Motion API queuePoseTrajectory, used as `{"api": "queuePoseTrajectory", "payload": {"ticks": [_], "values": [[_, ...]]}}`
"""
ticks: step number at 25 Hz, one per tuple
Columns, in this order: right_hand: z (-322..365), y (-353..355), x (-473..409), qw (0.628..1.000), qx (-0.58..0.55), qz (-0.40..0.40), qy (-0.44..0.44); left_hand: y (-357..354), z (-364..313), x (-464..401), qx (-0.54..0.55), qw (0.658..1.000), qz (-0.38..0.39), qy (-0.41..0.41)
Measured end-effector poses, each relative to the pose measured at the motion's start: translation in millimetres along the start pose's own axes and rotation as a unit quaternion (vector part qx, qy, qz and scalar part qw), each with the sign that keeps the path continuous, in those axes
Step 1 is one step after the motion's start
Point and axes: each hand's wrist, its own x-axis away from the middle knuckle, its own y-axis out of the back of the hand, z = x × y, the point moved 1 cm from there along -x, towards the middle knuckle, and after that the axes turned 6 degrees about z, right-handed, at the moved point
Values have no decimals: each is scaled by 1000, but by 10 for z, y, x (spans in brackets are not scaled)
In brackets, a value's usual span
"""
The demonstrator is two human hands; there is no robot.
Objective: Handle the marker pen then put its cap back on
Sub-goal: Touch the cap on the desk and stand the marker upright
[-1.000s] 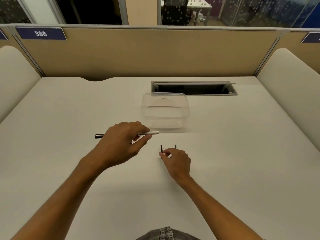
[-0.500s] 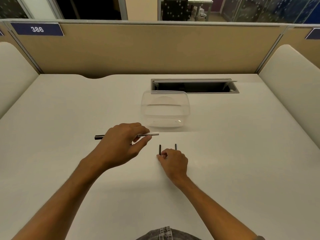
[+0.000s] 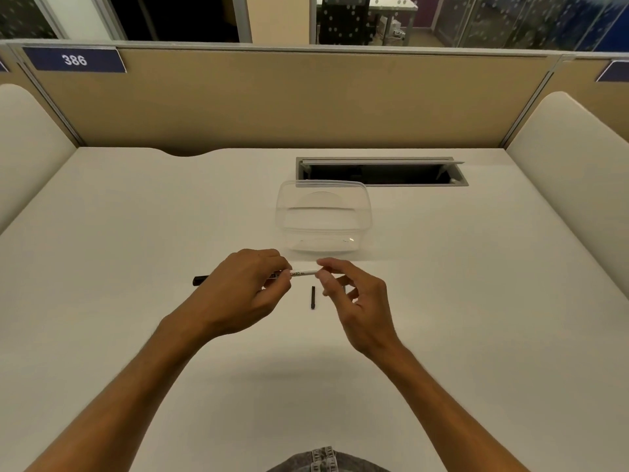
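My left hand (image 3: 245, 287) grips the marker pen (image 3: 301, 273) and holds it level just above the white desk (image 3: 136, 233). The pen's white barrel points right, and its black end (image 3: 200, 280) sticks out to the left of my fist. My right hand (image 3: 354, 301) is raised, with thumb and forefinger pinched on the barrel's right tip; the other fingers are spread. A short black stick-like piece (image 3: 312, 297) lies on the desk under the pen, between my hands. A second such piece is mostly hidden behind my right fingers.
A clear plastic container (image 3: 323, 216) stands just beyond the pen. Behind it is an open cable hatch (image 3: 381, 172) in the desk. A tan partition (image 3: 289, 97) closes the far edge, and padded side panels flank the desk.
My right hand has lifted off the two small black pieces on the desk and moved up to the pen's right tip. My left hand has kept the pen almost still.
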Motion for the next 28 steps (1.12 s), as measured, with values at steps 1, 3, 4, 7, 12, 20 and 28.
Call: {"api": "queuePoseTrajectory", "payload": {"ticks": [1, 3, 4, 7, 12, 20, 28], "values": [[76, 36, -4, 1000, -11, 27, 1, -11, -15, -7, 1, 1000, 6, -3], [168, 93, -17, 998, -17, 65, 8, -25, -55, -12, 4, 1000, 17, -11], [191, 113, -25, 997, -26, 72, 11, -25, -74, -10, 7, 1000, 20, -17], [219, 174, -69, 995, -49, 81, 13, 35, -74, 10, -4, 1000, 11, -22], [180, 328, -128, 998, 3, 61, 8, 136, 107, 67, 0, 1000, -11, 18], [356, 89, -211, 882, 370, 132, 261, -34, 113, 48, -16, 1000, 3, 22], [293, -158, -324, 854, 406, 214, 245, -113, 361, 105, -12, 998, 23, 57]]}}
